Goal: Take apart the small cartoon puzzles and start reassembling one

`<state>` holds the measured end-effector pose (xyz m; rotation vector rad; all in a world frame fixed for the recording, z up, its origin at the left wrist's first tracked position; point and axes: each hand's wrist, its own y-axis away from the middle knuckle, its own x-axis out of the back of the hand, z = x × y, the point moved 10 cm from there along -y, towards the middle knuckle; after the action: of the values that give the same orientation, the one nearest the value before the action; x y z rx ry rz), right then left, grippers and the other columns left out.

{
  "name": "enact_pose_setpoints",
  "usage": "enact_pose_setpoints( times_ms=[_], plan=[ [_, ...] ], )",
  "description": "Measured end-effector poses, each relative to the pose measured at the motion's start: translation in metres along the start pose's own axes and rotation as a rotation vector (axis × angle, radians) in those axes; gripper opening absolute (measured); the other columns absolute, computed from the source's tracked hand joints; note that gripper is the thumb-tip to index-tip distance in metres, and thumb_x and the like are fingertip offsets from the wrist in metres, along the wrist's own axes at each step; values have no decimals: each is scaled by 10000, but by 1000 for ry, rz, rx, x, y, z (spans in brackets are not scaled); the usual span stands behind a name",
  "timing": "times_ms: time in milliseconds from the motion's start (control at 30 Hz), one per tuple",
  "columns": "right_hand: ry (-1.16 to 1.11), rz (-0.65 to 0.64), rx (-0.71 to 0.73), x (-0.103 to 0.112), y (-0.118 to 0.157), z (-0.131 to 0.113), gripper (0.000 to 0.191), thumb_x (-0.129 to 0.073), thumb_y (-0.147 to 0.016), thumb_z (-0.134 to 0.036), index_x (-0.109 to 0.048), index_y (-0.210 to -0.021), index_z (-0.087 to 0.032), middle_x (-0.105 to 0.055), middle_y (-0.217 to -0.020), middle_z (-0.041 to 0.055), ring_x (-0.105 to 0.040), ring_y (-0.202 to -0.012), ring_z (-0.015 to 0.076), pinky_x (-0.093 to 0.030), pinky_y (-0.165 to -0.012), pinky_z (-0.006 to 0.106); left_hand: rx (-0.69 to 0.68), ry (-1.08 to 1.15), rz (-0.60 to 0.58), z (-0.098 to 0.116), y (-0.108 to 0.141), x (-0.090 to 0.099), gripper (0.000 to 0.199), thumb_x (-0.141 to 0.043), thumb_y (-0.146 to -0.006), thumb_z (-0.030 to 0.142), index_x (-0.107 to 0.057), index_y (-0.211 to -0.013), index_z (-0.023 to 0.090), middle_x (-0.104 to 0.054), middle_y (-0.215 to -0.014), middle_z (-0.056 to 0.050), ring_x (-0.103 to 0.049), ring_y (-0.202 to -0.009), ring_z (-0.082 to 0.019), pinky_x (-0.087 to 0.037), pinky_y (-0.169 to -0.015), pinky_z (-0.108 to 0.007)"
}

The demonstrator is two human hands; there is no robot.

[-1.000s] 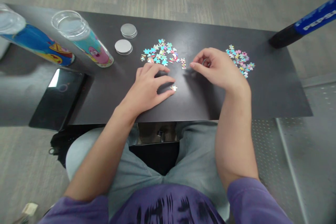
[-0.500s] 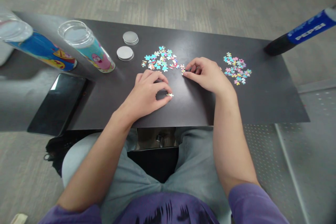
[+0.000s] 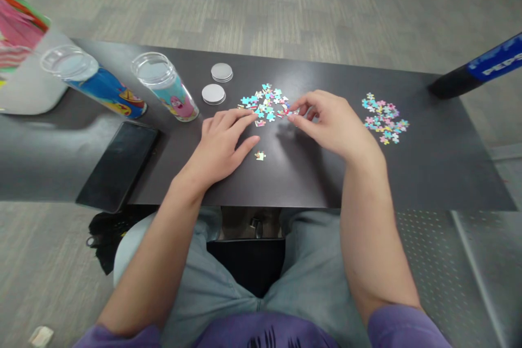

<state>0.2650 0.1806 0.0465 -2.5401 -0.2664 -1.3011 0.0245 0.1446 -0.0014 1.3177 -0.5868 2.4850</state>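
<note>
Both hands work low over the dark surface. The left hand is palm down with its fingers loosely spread and gripping nothing; the fingertips reach the near left side of the middle pile of puzzle pieces, beside a loose piece. Its thumb points toward a single yellowish piece lying apart, nearer the person. The right hand comes in from the other side, thumb and index finger bent close together at the right edge of the middle pile, over small pieces there; whether they grasp one cannot be told. A second pile of pieces, pink, blue and yellow, lies to the right of the right hand. Left of the middle pile are two small stacks of round lids, a far stack and a near stack. Farther left stand a teal clear-topped tube and a blue one, with a black phone lying nearer the person. A blue and black Pepsi tube stands at the far right.
</note>
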Motion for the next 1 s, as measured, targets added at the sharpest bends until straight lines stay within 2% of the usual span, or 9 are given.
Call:
enact_pose_setpoints(
  times_ms=[100, 233, 333, 433, 567, 633, 733, 833, 1000],
  plan=[
    [32, -13, 42, -16, -8, -14, 59, -837, -1138, -230, -869, -1175, -264, -869, -1172, 99, -792, -1000, 308, -618, -1000, 502, 22, -80, -62, 2, 1, -12, 657, -616, -1307, 498, -678, -1921, 272, -664, -1990, -148, -570, -1847, -474, -412, -1524, -700],
    [92, -84, 48, -37, -12, -15, 102, -829, -1149, -270, -869, -1239, -298, -874, -1230, 101, -820, -1086, 350, -634, -1073, 532, 37, -120, -80, 3, 6, -12, 680, -641, -1298, 536, -681, -1920, 267, -638, -2021, -130, -514, -1903, -476, -336, -1570, -717],
    [110, -122, 73, -46, -12, -18, 168, -823, -1164, -309, -878, -1322, -290, -875, -1351, 140, -826, -1139, 374, -634, -1118, 557, 53, -115, -60, 1, 10, -3, 632, -687, -1276, 518, -722, -1869, 302, -674, -1989, -121, -547, -1874, -483, -352, -1553, -732],
    [97, -150, 118, -53, -13, -25, 271, -811, -1176, -343, -883, -1428, -274, -841, -1464, 182, -824, -1197, 405, -631, -1143, 587, 55, -53, -14, -2, 12, 4, 532, -683, -1269, 435, -766, -1783, 325, -765, -1884, -126, -657, -1766, -466, -416, -1495, -730],
    [79, -156, 164, -62, -13, -30, 328, -778, -1209, -391, -891, -1512, -332, -795, -1565, 182, -777, -1370, 446, -608, -1192, 621, 89, -19, 53, -9, 11, 8, 514, -722, -1240, 423, -768, -1734, 288, -771, -1837, -180, -676, -1704, -488, -465, -1407, -737],
    [75, -159, 178, -65, -13, -29, 323, -767, -1218, -401, -904, -1507, -356, -790, -1553, 171, -758, -1393, 447, -595, -1209, 631, 93, -30, 53, -10, 11, 6, 505, -737, -1236, 444, -778, -1713, 284, -756, -1849, -191, -635, -1731, -505, -444, -1402, -754],
    [75, -160, 169, -65, -13, -23, 286, -790, -1214, -403, -927, -1461, -359, -794, -1507, 162, -760, -1325, 433, -588, -1203, 634, 77, -26, 51, -7, 10, 4, 433, -745, -1234, 426, -811, -1650, 325, -766, -1844, -156, -600, -1752, -501, -420, -1402, -761],
    [62, -144, 147, -60, -14, -19, 205, -834, -1205, -399, -941, -1372, -348, -794, -1453, 149, -774, -1234, 410, -584, -1196, 624, 71, -4, 65, -2, 9, 6, 307, -776, -1213, 389, -856, -1508, 357, -827, -1738, -120, -648, -1673, -478, -445, -1353, -735],
    [35, -119, 133, -59, -14, -23, 93, -888, -1165, -365, -910, -1242, -317, -793, -1383, 122, -770, -1182, 375, -562, -1185, 587, 126, 0, 91, -3, 2, 7, 137, -802, -1205, 360, -868, -1323, 341, -874, -1526, -98, -698, -1557, -453, -446, -1308, -713]
  ],
)
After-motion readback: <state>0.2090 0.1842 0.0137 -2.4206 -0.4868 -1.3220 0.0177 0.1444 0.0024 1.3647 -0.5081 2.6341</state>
